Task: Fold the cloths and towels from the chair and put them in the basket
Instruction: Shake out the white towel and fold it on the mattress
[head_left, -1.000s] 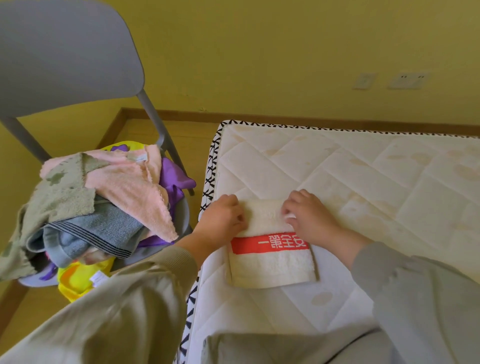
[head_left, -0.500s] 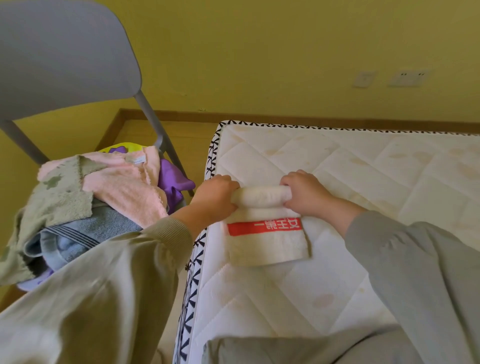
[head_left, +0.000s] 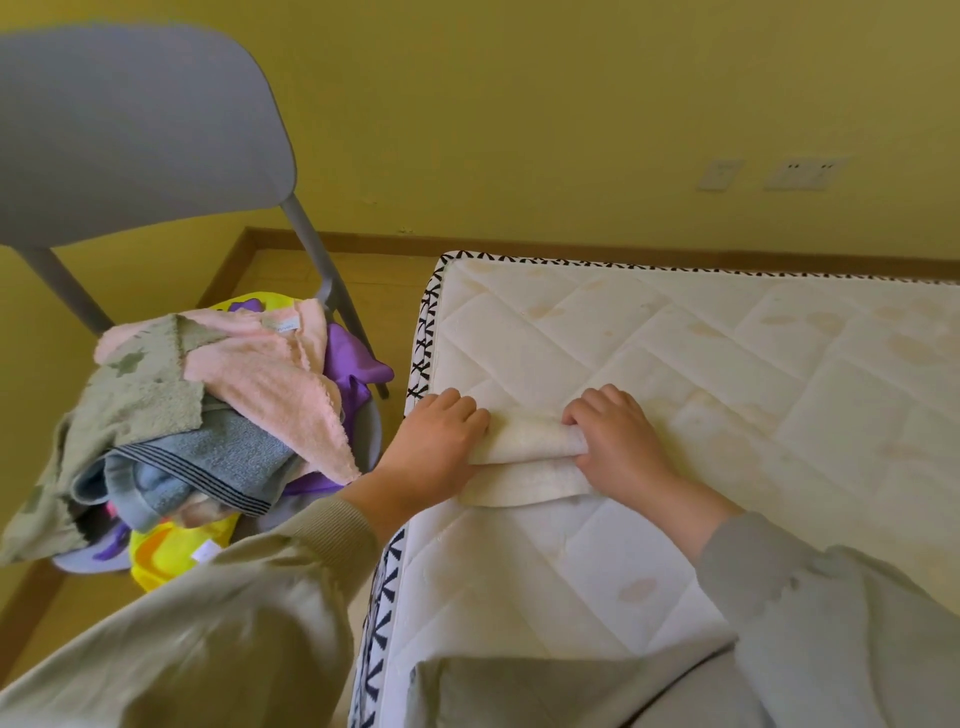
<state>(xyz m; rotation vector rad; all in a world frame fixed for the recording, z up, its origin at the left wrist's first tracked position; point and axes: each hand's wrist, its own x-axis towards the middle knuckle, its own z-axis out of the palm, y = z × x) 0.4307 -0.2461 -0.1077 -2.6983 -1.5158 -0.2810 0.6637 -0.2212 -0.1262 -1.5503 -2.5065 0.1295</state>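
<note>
Our left hand (head_left: 434, 449) and right hand (head_left: 621, 441) each pinch one end of the cream terry towel (head_left: 524, 470), fingers curled over its rolled far fold. We hold it on the white quilted mattress (head_left: 727, 395), close to the left edge with its black-and-white trim (head_left: 420, 358). Bare quilting spreads wide to the right and beyond the towel. Just left of that edge, the grey plastic chair (head_left: 130, 130) carries a heap of cloths (head_left: 208, 457), a pink towel (head_left: 270, 379) on top drooping past the seat's rim.
</note>
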